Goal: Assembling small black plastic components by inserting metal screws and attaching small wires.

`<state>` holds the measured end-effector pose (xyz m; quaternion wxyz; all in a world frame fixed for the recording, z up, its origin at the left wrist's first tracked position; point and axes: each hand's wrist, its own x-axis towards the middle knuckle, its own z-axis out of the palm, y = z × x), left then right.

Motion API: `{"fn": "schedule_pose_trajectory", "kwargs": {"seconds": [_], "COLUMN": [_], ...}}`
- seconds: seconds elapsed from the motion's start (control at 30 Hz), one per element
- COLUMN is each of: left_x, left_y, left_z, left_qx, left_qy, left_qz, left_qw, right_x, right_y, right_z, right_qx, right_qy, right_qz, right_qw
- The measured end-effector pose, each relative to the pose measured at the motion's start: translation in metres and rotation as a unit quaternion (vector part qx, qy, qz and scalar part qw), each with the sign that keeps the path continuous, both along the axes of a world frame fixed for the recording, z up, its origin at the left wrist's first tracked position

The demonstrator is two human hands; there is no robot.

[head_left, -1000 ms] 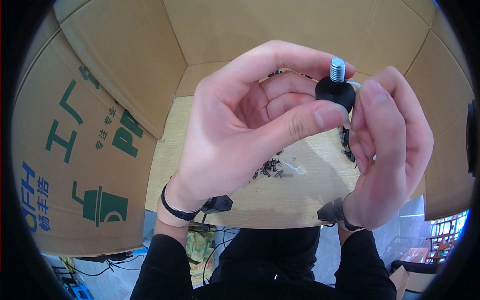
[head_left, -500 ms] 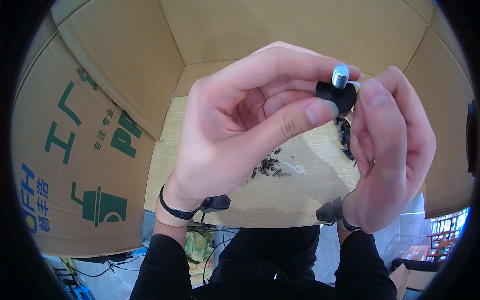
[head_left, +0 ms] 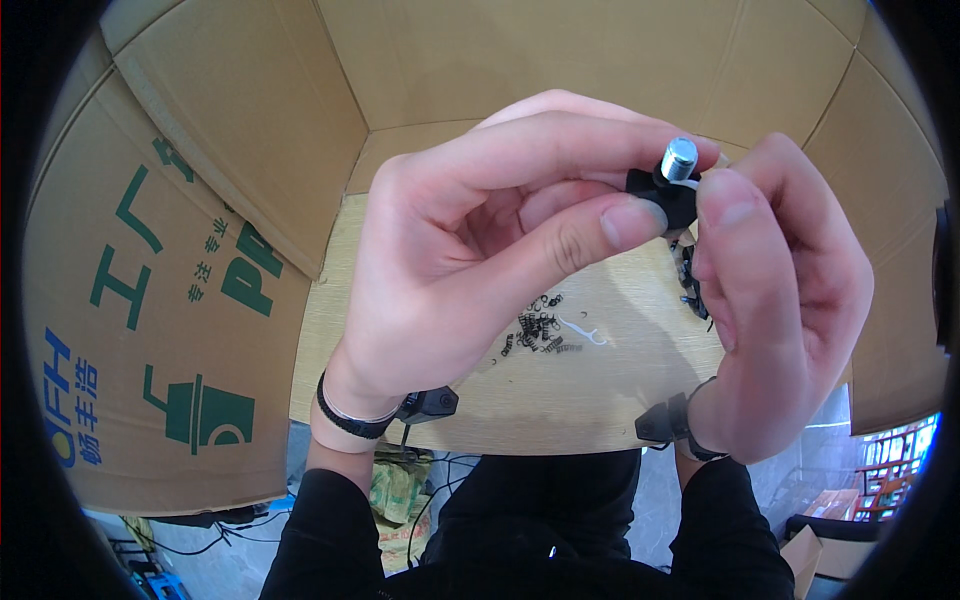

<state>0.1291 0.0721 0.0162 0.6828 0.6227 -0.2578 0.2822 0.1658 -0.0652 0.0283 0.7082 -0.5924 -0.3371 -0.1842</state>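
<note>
Between the thumb and fingers of my left hand (head_left: 440,250) is a black knob (head_left: 678,207) with a silver threaded stud (head_left: 680,160) pointing up. My right hand (head_left: 785,270) is closed close beside it, thumb pressed to the fingers. From that pinch a thin white piece (head_left: 686,184) reaches to the foot of the stud; its far end is hidden by the fingers. Both hands are raised over the table. Under them lies a loose heap of small dark coil springs (head_left: 538,328), with a white forked plastic pick (head_left: 583,331) beside it.
Cardboard walls (head_left: 590,60) enclose the pale wooden table (head_left: 560,410) on the left, back and right. Several black parts (head_left: 688,275) lie on the table, partly behind my right hand. A black wrist strap with a small box (head_left: 430,404) is on my left wrist, another (head_left: 660,424) on my right.
The knob has tilted and shifted slightly left and down. My right thumb has moved left with it, closer to the stud, and the white piece now crosses the stud's foot.
</note>
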Motion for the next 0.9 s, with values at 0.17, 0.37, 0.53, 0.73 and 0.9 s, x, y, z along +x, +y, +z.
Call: {"fn": "schedule_pose_trajectory", "kwargs": {"seconds": [0.17, 0.37, 0.53, 0.73, 0.9], "left_x": [-0.006, -0.004, -0.016, -0.013, -0.015], "left_y": [0.001, -0.003, -0.002, -0.002, 0.001], "left_z": [0.004, 0.007, 0.011, 0.011, 0.015], "left_qx": [0.050, 0.071, 0.019, 0.042, 0.167], "left_qy": [0.007, 0.013, 0.037, 0.034, 0.010], "left_qz": [0.078, 0.213, 0.207, 0.230, 0.237], "left_qw": [0.996, 0.974, 0.978, 0.972, 0.957], "right_x": [0.008, 0.042, 0.037, 0.046, 0.075], "right_y": [-0.014, -0.019, -0.006, -0.010, -0.013], "right_z": [0.006, 0.010, 0.009, 0.002, -0.014], "right_qx": [-0.098, -0.022, -0.085, -0.090, -0.038], "right_qy": [0.002, -0.106, -0.332, -0.330, -0.201], "right_qz": [-0.050, 0.057, 0.027, 0.023, 0.123], "right_qw": [0.994, 0.992, 0.939, 0.939, 0.971]}}
